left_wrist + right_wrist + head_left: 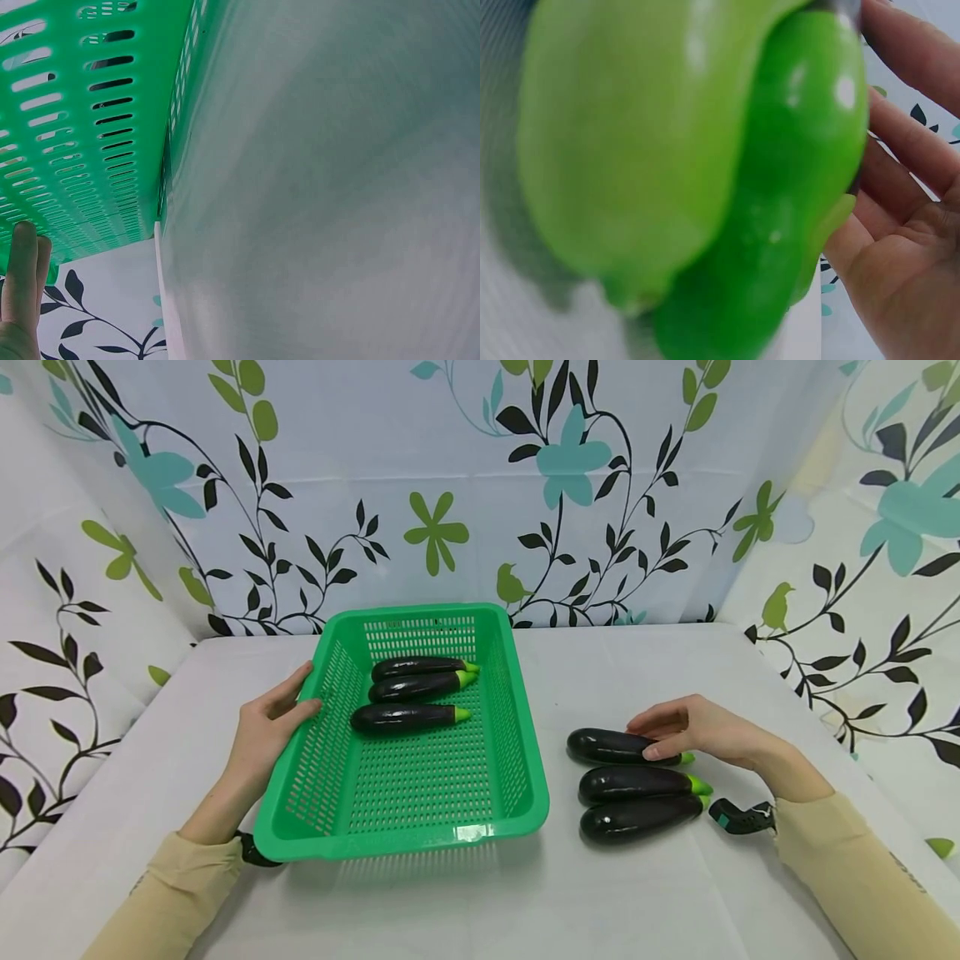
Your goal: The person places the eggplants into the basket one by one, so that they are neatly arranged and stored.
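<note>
We note an uppermost eggplant (600,746) at centre right of the head frame, lying on the table. The right hand (708,727) has its thumb on the near side and its fingers curved over the far side; we read this as a grip near the stem end. Just below it in the frame lie a middle eggplant (633,783) and a lowest eggplant (637,820), all with green stem ends towards the right. In the right wrist view, two green stem ends (630,135) fill the left and centre, the paler one blurred.

Left of centre we record a green basket (390,845) with slotted walls. It holds three eggplants (405,718): two close together above, one lower. The left hand (262,727) grips its left rim, thumb over the edge; the left wrist view shows two straight fingers (22,270) at lower left.

Outward: white tablecloth (615,902), beige sleeves (855,860) at both lower corners, leaf-patterned cloth (480,543) across the top.
</note>
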### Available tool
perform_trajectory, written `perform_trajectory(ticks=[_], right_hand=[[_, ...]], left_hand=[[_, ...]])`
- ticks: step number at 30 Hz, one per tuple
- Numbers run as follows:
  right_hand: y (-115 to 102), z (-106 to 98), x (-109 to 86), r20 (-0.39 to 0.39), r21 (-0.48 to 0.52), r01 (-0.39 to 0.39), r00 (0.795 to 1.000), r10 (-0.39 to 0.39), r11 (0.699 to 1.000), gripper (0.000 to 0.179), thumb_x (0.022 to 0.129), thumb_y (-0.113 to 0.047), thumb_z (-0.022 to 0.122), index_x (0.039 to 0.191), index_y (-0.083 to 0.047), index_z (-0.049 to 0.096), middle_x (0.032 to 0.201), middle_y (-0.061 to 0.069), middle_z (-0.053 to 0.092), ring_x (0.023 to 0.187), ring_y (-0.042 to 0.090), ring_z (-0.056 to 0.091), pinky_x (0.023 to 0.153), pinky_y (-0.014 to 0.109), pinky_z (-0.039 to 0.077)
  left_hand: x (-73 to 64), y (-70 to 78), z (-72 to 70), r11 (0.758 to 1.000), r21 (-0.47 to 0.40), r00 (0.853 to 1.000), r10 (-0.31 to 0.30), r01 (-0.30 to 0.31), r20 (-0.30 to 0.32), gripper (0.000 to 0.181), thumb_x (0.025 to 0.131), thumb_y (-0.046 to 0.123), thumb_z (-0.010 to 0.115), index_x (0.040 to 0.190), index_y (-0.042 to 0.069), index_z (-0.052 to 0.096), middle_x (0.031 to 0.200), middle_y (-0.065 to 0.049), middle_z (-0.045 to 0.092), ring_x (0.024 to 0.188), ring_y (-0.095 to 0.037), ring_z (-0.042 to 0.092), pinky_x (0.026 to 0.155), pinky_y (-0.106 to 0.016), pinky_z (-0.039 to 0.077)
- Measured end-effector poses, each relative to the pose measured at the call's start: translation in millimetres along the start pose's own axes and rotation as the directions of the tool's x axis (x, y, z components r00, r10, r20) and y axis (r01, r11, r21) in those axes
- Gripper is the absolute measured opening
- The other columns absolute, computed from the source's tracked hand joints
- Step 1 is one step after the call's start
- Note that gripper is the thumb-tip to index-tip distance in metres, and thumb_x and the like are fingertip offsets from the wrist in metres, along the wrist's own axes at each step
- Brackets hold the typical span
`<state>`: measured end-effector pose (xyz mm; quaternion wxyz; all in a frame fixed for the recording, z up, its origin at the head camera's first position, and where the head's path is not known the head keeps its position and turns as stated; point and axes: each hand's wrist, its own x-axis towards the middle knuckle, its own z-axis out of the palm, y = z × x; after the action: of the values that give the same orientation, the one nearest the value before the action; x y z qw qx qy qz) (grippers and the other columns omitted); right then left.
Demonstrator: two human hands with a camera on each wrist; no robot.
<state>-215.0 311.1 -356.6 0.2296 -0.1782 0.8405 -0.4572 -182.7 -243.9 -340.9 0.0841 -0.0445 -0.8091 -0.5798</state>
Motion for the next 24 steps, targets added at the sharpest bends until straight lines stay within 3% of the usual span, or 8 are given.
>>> perform_trajectory(ticks=[24], right_hand=[[0.4,5.8,1.1,0.001,-0.008,0.024,1.0,-0.024,1.0,0.047,0.078,-0.02,0.076,0.121,-0.007,0.062,0.12,0.01,0.063,0.117,0.025,0.055,0.09,0.02,0.046]], left_hand=[[-0.1,-1.6,0.3,0.999,0.033,1.0,0.008,-0.008,0.006,0.056,0.094,0.028,0.058,0.145,0.021,0.036,0.143,-0.019,0.04,0.098,0.009,0.055,0.071,-0.015,0.052]])
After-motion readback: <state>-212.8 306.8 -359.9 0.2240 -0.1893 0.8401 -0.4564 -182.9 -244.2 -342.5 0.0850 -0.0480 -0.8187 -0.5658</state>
